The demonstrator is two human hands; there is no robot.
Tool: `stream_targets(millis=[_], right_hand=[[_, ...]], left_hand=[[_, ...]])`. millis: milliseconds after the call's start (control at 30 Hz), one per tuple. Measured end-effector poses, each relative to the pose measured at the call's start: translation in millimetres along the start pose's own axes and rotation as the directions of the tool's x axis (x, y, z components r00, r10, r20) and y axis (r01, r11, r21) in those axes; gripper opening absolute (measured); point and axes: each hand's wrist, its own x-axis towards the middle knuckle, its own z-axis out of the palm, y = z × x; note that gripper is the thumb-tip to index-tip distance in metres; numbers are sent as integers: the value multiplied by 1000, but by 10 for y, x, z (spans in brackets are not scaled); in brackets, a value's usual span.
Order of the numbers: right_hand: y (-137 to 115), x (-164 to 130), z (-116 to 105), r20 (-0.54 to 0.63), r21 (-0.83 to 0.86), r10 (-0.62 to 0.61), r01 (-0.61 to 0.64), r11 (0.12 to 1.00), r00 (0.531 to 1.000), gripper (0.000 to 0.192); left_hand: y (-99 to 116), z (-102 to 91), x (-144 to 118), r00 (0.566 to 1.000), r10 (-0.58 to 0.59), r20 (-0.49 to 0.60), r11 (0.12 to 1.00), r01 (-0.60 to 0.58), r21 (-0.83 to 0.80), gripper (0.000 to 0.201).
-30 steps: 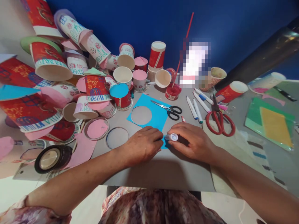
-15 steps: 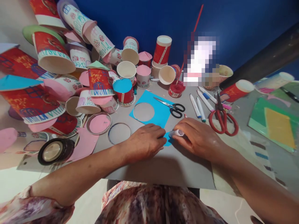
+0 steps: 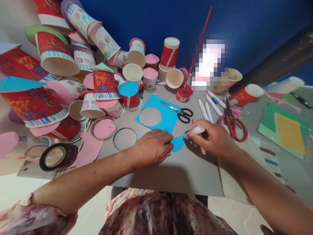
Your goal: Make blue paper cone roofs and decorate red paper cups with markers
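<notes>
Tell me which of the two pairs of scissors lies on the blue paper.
The black-handled scissors: their blades rest on the blue paper with the round hole. The red-handled scissors lie farther right on the bare table, beside the markers.

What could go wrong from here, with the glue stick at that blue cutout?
1. The left hand covers part of the blue paper circle; glue may reach those fingers.
2. The white stick in the right hand sits at the circle's edge, so it may smear onto the grey board.
3. The black scissors lie open nearby, within a sweeping wrist's path.
</notes>
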Motion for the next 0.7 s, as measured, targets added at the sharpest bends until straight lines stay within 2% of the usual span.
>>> stream_targets(millis=[67,133,267,367,467,533,567,633,700], right_hand=[[13,10,-31,-68,223,161,-142,964,985,12],[25,27,-40,-60,432,256,-206,878,965,11],[71,60,-12,91,706,266,-250,662,960,19],[96,53,3,178,757,235,-286,587,955,26],[78,9,-4,228,737,180,-291,610,957,31],[42,-25,-8,233,688,142,-266,675,962,34],[18,-39,-6,233,652,126,-251,716,964,34],[-35,-56,10,233,571,95,-215,792,968,34],[-85,-62,37,227,511,68,-178,841,972,32]], left_hand=[[2,-6,2,1000,3,-3,1000,-3,-2,20],[7,-15,1,1000,0,-6,1000,0,-10,19],[11,-27,-8,1000,-21,4,999,21,-40,22],[2,-34,-20,998,-62,-24,991,59,-119,25],[-8,-55,-28,978,-182,-105,948,146,-282,22],[-4,-72,-28,928,-335,-161,880,247,-405,21],[1,-77,-26,898,-400,-182,841,281,-462,28],[18,-78,-17,863,-459,-211,785,282,-551,48],[36,-69,-6,865,-445,-231,754,223,-618,46]])
